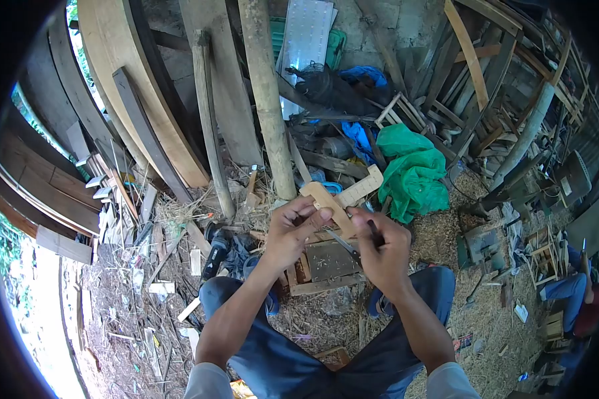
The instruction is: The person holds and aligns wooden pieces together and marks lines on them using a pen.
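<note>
Both hands are in front of me, above my knees. My left hand (293,233) is closed on the left end of a curved, light wooden piece (331,209), thumb on top. A second pale wooden piece (360,189) with a raised end sticks out to the upper right behind it. My right hand (381,243) is closed round a knife (343,244), its blade pointing up and left below the wooden piece; its fingertips are near the wood's right end. Under the hands stands a low wooden block (331,261) with a dark top.
Dark power tool (215,254) on the ground at left. Green plastic sheet (412,171) beyond my right hand. Upright pole (267,100) and long boards (146,93) ahead. Scrap wood (486,86) piles at upper right. A person in blue trousers (562,292) sits at far right.
</note>
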### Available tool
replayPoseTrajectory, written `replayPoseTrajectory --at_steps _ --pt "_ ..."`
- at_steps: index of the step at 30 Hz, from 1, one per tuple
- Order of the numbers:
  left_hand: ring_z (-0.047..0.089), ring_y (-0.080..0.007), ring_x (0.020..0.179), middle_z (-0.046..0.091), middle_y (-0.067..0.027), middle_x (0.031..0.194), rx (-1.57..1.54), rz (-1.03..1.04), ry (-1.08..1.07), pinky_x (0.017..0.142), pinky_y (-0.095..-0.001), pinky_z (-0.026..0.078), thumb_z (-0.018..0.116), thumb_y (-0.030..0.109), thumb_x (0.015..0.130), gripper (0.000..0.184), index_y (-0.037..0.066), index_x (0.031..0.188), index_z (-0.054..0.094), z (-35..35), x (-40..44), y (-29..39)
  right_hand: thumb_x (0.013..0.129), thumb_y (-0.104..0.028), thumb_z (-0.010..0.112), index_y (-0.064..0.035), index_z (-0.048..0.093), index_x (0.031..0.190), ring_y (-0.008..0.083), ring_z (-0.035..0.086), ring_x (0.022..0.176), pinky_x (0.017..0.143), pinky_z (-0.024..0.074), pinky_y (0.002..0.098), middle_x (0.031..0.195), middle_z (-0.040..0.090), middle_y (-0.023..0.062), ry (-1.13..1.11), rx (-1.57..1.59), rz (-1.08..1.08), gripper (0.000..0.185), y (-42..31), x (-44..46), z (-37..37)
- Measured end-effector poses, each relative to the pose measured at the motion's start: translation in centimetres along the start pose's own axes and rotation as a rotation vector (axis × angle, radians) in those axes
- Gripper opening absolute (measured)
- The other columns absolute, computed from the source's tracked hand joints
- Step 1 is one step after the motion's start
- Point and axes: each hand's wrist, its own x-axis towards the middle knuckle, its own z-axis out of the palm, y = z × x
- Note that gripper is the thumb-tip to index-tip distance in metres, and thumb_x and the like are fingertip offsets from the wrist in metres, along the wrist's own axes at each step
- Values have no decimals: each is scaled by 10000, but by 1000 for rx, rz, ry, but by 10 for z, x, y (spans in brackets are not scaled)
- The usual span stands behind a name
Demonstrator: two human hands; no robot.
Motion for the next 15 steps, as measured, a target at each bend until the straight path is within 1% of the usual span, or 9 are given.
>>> replayPoseTrajectory --at_steps 2,3,5,6,8,9,10,13,15 --pt "624 -121 836 664 -100 939 46 21 40 776 -259 503 628 77 871 275 -54 1108 579 -2 0 -1 932 -131 505 9 640 974 116 572 603 572 446 218 757 632 94 166 63 -212 199 25 6 3" --pt "624 -121 836 664 -100 939 47 20 40 776 -259 503 628 77 871 275 -54 1108 579 -5 1 -2 932 -131 505 9 640 974 116 572 603 572 446 218 757 632 94 165 64 -211 199 26 9 0" --pt "619 -101 748 670 -89 853 42 32 101 731 -242 502 635 67 863 241 -53 1068 597 -10 4 -6 998 -292 352 21 602 955 97 544 586 578 433 220 708 602 57 314 244 -214 402 26 15 -8" --pt "619 -101 748 670 -89 853 42 34 102 731 -242 502 635 67 863 241 -53 1068 597 -12 5 -8 998 -292 352 21 602 955 97 544 586 578 433 220 708 602 57 312 244 -216 402 25 14 -18" --pt "606 -86 705 671 -81 816 17 -5 140 704 -232 497 642 63 855 233 -46 1058 610 -15 6 -10 1008 -372 258 21 583 974 94 552 606 573 431 219 721 588 39 74 450 6 511 24 8 -36" --pt "606 -86 705 671 -81 816 17 -4 140 704 -232 497 642 63 855 233 -46 1058 610 -15 6 -10 992 -309 380 12 591 942 97 565 622 591 442 217 737 587 42 52 514 14 387 25 7 -37" --pt "603 -83 701 670 -78 819 38 -2 140 696 -232 495 642 61 854 229 -46 1055 611 -14 6 -11 992 -309 380 12 591 942 97 565 622 591 442 217 737 587 42 54 514 15 387 24 8 -34" --pt "599 -78 700 670 -71 824 62 -16 155 683 -231 491 647 59 850 222 -45 1044 614 -6 6 -8 893 -158 597 19 599 971 100 584 649 584 447 229 749 608 47 36 322 -152 193 12 8 -15" --pt "598 -76 703 670 -67 827 69 -27 173 678 -230 489 651 59 847 219 -45 1037 616 -4 6 -7 901 -154 583 21 599 982 103 589 668 602 456 235 779 617 55 29 275 -160 193 12 7 -12"
